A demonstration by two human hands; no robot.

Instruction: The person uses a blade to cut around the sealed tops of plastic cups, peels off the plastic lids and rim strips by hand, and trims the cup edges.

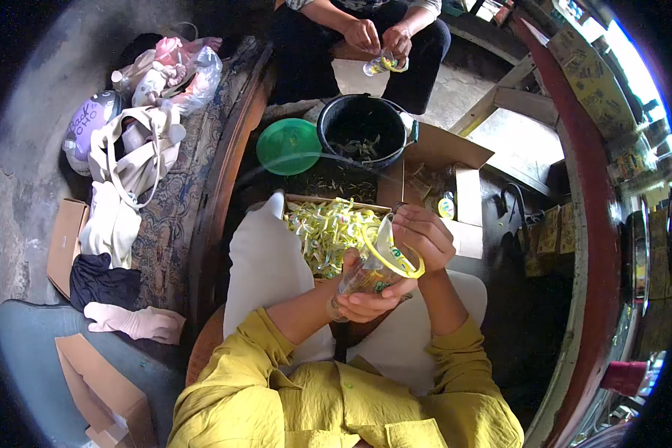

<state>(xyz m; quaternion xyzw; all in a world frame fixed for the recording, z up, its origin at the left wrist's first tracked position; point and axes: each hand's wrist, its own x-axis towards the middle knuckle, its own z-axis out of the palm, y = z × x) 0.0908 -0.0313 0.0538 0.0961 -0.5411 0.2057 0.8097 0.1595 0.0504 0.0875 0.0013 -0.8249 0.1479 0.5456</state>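
My left hand (369, 302) is wrapped around a clear plastic cup (360, 276) with green print, which tilts above my lap. A bright yellow band (418, 270) rings the cup's rim. Above that rim is my right hand (425, 235), its fingers closed and pinched together next to a whitish translucent strip (384, 237). What exactly these fingertips grip is hidden. Just beyond the cup, a cardboard box (377, 207) holds a heap of yellow and white cut strips (321, 235).
A black bucket (325, 123) with scraps inside stands ahead, beside a green round lid or basin (276, 149). An open carton (467, 187) is to its right. Opposite, another person's hands (381, 37) hold a similar cup (379, 66). Bags and clothes (131, 149) lie at left.
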